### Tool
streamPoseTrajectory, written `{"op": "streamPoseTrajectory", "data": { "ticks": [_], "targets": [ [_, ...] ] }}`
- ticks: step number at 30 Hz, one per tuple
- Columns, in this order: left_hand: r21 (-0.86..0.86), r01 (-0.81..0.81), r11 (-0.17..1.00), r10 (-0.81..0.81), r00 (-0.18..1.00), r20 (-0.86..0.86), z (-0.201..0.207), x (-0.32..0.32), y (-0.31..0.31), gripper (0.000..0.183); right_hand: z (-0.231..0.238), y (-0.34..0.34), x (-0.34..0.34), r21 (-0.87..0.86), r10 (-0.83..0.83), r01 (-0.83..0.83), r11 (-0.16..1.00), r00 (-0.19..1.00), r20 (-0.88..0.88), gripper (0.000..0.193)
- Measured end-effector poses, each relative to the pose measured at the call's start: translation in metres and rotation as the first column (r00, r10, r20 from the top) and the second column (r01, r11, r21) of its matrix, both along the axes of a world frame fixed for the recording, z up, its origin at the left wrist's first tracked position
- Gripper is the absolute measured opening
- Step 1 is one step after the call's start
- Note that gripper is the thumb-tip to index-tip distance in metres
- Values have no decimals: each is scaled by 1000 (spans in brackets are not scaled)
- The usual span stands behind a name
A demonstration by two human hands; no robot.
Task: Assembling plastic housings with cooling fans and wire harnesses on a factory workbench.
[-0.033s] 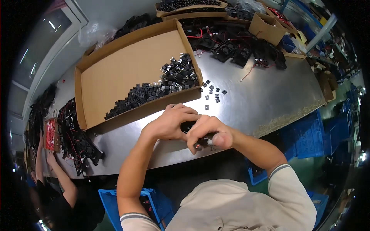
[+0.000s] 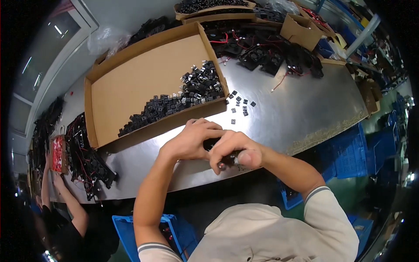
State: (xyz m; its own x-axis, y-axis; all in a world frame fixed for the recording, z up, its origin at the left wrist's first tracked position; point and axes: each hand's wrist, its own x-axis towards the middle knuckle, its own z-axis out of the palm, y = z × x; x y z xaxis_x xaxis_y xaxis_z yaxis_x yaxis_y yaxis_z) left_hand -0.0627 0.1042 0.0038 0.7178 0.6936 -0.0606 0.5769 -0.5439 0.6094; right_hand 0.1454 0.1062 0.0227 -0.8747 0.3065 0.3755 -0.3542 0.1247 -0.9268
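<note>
Over the near edge of the steel table, my two hands meet. My left hand (image 2: 195, 139) is closed, its fingers curled round a dark part (image 2: 211, 143) mostly hidden between the hands. Wrapped round a dark hand tool (image 2: 222, 166), my right hand (image 2: 236, 147) keeps its thumb towards me; the tool's kind does not show. Just beyond the hands, several small square black parts (image 2: 238, 99) lie loose on the table. A shallow cardboard tray (image 2: 131, 74) holds a heap of similar black parts (image 2: 174, 104), some with bright metal pins, along its near and right sides.
Black fans with red wires (image 2: 262, 59) are piled at the back right, by an open carton (image 2: 302, 31). More wired fans (image 2: 98, 168) lie at left, near a co-worker's arms (image 2: 70, 198) and a box of red parts (image 2: 57, 153). Blue crates (image 2: 349, 153) stand below the table.
A small red glow at the end of the tool has dimmed. The view has shifted very slightly; both hands keep the same pose.
</note>
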Motion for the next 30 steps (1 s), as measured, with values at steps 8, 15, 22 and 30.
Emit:
{"op": "streamPoseTrajectory", "data": {
  "ticks": [8, 15, 22, 30],
  "targets": [
    [126, -480, 868, 486, 873, -26, -2, 29, -71, 68, 9, -18, 27, -311, -521, 480, 821, 852, -60, 93],
    [165, -719, 675, 733, 679, -40, 4, 58, -105, 76, 4, -37, 7, -428, -681, 624, 653, 732, 29, 94],
    [230, -738, 634, 767, 639, -60, 1, 67, -112, 76, -1, -44, 3, -261, -668, 650, 714, 744, 28, 95],
    [223, -739, 636, 767, 638, -70, 2, 68, -113, 77, -6, -46, 1, -236, -677, 665, 709, 735, 37, 95]
  ]
}}
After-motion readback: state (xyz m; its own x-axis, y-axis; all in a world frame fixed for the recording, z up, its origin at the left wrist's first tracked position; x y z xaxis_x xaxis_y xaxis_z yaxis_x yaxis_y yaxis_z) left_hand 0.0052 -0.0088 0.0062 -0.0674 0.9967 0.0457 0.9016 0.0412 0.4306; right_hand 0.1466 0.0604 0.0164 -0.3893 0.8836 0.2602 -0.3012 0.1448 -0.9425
